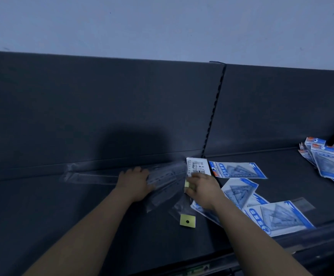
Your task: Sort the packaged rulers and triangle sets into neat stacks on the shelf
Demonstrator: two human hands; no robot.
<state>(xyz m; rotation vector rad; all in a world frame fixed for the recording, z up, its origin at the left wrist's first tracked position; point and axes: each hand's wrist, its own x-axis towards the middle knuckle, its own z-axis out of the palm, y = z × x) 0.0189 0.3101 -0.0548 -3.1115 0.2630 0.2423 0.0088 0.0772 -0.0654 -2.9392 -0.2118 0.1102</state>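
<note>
Our left hand (135, 183) presses the ruler packs (166, 176), our right hand (202, 189) pinches one, but the triangle sets (240, 170) lie messy on the shelf (285, 188).

Entry: I see a dark grey metal shelf (62, 216). On it lie clear plastic-sleeved rulers (86, 176) fanned along the back, a yellow-tabbed clear sleeve (187, 221) nearer the front, blue-and-white triangle-set packs (240, 170) scattered mid-right, and another loose pile (329, 164) far right.

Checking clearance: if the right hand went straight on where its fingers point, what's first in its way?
The right hand points up-left, toward the back. First in line: the white barcode card, about at its fingertips, possibly touching; depth is blurry.
</note>
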